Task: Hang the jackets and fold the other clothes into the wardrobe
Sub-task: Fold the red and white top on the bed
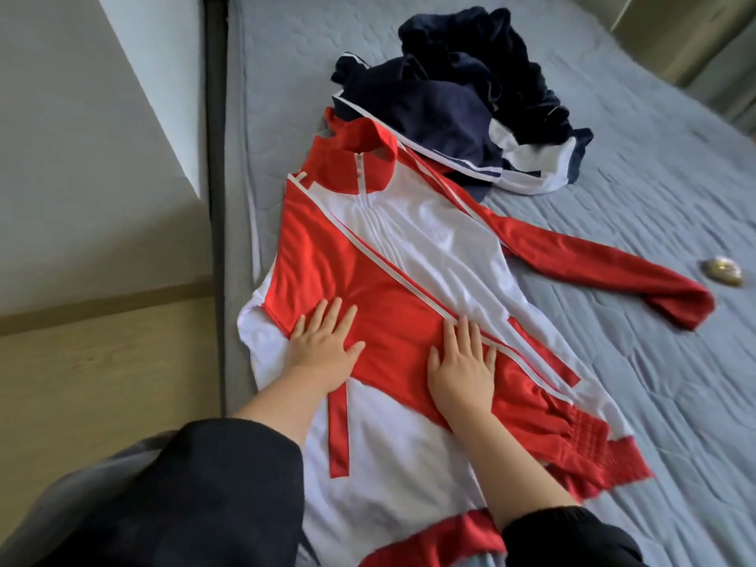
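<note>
Red and white jacket [433, 227]: lies spread front-up on the bed, zip closed at the neck, collar away from the person and hem toward them.
Folded sleeve [527, 403]: crosses the jacket's front on a diagonal; its gathered red cuff ends at the jacket's right edge, on the cover.
Other sleeve [605, 263]: stretched out to the right across the cover.
Left hand [325, 345]: flat, fingers straight and spread, palm pressing on the red cloth; it grasps nothing.
Right hand [462, 362]: flat as well, fingers straight, pressing the folded sleeve beside its white stripe; it grasps nothing.
Black cuffs [572, 534]: sit back on both forearms.
Navy clothes [450, 104]: a crumpled heap with white stripes, just beyond the collar and touching the jacket's far shoulder.
Bed cover [638, 403]: grey-blue, quilted.
Small gold object [724, 272]: round, on the cover near the outstretched cuff, apart from it.
Floor [102, 382]: wood-toned, left of the bed.
</note>
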The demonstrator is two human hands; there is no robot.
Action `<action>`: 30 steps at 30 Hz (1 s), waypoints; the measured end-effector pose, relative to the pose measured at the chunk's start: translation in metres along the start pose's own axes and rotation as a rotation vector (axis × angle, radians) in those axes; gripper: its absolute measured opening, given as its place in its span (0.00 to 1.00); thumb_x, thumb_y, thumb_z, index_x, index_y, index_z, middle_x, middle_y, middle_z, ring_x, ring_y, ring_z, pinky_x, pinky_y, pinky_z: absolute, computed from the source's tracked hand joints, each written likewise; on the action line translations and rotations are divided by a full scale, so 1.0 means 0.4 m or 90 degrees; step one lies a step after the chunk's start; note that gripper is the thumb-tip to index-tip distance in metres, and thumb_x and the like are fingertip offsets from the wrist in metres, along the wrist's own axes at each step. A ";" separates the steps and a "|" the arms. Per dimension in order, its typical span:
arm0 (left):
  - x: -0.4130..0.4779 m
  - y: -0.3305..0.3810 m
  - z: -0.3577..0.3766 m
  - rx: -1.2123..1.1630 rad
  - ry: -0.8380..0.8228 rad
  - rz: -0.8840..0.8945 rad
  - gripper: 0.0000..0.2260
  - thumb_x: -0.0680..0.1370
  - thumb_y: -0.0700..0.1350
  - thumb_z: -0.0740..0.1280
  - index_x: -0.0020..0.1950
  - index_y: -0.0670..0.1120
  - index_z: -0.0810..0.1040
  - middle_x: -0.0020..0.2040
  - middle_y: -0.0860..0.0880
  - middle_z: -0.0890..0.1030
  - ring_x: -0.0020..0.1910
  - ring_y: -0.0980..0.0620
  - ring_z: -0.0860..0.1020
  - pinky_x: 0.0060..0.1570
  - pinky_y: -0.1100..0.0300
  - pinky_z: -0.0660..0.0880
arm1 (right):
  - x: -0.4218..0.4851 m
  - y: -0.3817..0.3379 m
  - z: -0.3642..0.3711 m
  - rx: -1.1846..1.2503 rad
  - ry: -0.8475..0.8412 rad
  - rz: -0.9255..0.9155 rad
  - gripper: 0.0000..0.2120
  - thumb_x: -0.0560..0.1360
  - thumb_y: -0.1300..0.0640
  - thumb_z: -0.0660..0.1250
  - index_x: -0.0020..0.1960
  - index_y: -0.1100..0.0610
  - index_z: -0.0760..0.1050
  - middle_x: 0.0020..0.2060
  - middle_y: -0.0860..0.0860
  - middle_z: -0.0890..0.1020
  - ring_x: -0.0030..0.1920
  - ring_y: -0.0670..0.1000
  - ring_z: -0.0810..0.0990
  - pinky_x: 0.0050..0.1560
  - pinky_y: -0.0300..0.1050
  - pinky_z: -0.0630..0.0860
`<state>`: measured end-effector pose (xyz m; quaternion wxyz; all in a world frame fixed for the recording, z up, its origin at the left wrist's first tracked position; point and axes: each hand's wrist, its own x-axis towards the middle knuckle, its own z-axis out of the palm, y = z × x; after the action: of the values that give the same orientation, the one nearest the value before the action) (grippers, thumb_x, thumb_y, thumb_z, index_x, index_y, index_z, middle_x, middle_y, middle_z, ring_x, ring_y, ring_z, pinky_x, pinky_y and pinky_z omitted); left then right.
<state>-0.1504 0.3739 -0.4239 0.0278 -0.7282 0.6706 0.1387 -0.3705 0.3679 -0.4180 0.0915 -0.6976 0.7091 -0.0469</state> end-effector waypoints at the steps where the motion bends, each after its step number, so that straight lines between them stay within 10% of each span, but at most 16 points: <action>1: 0.002 -0.012 -0.004 0.000 0.002 -0.016 0.29 0.80 0.61 0.49 0.78 0.57 0.44 0.79 0.53 0.43 0.77 0.53 0.42 0.74 0.49 0.43 | -0.012 0.039 -0.002 0.002 0.010 0.039 0.28 0.80 0.46 0.51 0.78 0.51 0.51 0.78 0.51 0.51 0.78 0.51 0.46 0.75 0.57 0.42; 8: -0.009 -0.011 -0.028 0.018 0.001 -0.059 0.28 0.81 0.59 0.49 0.78 0.54 0.44 0.79 0.50 0.43 0.77 0.49 0.42 0.74 0.47 0.43 | -0.052 0.180 -0.044 0.018 0.009 0.220 0.29 0.80 0.47 0.49 0.79 0.52 0.49 0.78 0.55 0.48 0.78 0.54 0.44 0.75 0.59 0.40; 16: -0.028 0.075 -0.013 0.042 -0.003 0.035 0.28 0.80 0.61 0.50 0.78 0.58 0.43 0.79 0.52 0.43 0.77 0.49 0.41 0.73 0.45 0.43 | -0.038 0.013 -0.013 -0.024 0.007 -0.077 0.29 0.80 0.45 0.51 0.78 0.49 0.48 0.78 0.53 0.48 0.78 0.53 0.43 0.75 0.56 0.41; 30: 0.002 0.037 -0.074 0.023 0.035 -0.055 0.27 0.81 0.58 0.50 0.78 0.54 0.45 0.79 0.48 0.44 0.77 0.45 0.40 0.72 0.40 0.41 | -0.027 0.150 -0.038 0.028 0.001 0.125 0.30 0.80 0.45 0.50 0.79 0.51 0.45 0.78 0.53 0.47 0.78 0.53 0.43 0.75 0.58 0.40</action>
<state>-0.1599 0.3650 -0.3936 0.0285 -0.7595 0.6414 0.1049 -0.4323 0.3793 -0.4141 0.1106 -0.6228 0.7726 -0.0537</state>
